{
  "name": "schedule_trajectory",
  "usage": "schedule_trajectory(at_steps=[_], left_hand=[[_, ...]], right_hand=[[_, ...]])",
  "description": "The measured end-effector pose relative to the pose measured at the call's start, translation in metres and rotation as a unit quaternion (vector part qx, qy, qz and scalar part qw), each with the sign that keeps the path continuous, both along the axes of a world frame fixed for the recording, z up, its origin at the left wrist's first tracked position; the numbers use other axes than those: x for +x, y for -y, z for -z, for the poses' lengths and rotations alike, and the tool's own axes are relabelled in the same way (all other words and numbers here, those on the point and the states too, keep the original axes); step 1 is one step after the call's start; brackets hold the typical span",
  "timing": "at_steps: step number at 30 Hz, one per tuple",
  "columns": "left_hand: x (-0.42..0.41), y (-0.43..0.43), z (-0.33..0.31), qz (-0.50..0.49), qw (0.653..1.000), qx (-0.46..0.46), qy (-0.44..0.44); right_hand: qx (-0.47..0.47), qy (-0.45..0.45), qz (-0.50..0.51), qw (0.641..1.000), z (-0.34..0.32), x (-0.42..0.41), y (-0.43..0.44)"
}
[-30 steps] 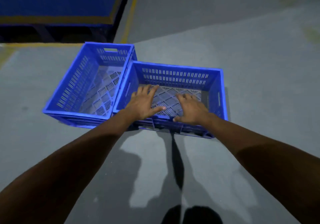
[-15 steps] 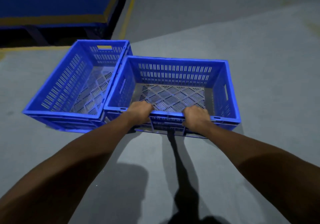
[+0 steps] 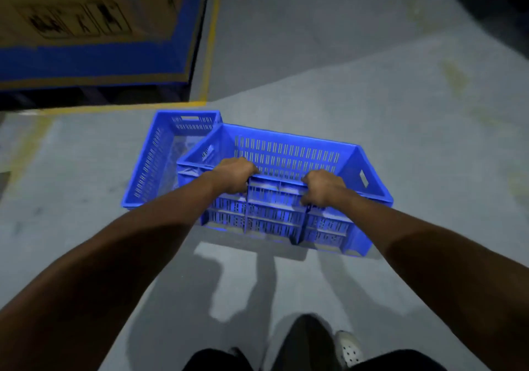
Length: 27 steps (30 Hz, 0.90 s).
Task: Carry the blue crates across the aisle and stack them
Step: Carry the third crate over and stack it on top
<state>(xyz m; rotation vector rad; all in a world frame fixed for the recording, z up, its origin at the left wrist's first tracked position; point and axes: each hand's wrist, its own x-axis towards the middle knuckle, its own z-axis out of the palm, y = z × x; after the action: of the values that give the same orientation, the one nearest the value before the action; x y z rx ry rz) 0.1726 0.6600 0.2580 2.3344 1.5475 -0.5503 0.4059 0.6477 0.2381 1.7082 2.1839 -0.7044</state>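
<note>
Fingers of the left hand (image 3: 233, 174) and right hand (image 3: 323, 188) curl over the near rim of the front blue crate (image 3: 286, 153), each grip grasping it; tilted, it hides part of the second blue crate (image 3: 151, 164) resting on the grey floor (image 3: 400, 113).

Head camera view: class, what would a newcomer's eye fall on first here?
The bright blue crate at centre, tipped toward the camera, with left hand and right hand gripping its near rim. Behind it, to the left, a second blue crate sits on the grey floor; a cardboard box fills the top left.
</note>
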Motion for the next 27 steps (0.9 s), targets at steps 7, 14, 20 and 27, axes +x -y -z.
schedule_trajectory(at_steps=[7,14,20,27], left_hand=[[0.008,0.026,-0.247,-0.013,0.999,0.015,0.039],[0.011,0.045,-0.426,0.002,0.994,0.100,0.053],[0.061,0.050,-0.475,0.120,0.980,0.134,0.082],[0.134,0.016,-0.526,0.190,0.952,0.223,0.091]], right_hand=[[-0.005,-0.017,0.018,1.000,-0.243,0.032,0.038],[0.079,-0.059,0.070,0.993,-0.396,0.052,0.074],[0.177,-0.043,0.086,0.980,-0.475,0.049,0.078],[0.253,-0.013,0.154,0.955,-0.526,0.110,0.071]])
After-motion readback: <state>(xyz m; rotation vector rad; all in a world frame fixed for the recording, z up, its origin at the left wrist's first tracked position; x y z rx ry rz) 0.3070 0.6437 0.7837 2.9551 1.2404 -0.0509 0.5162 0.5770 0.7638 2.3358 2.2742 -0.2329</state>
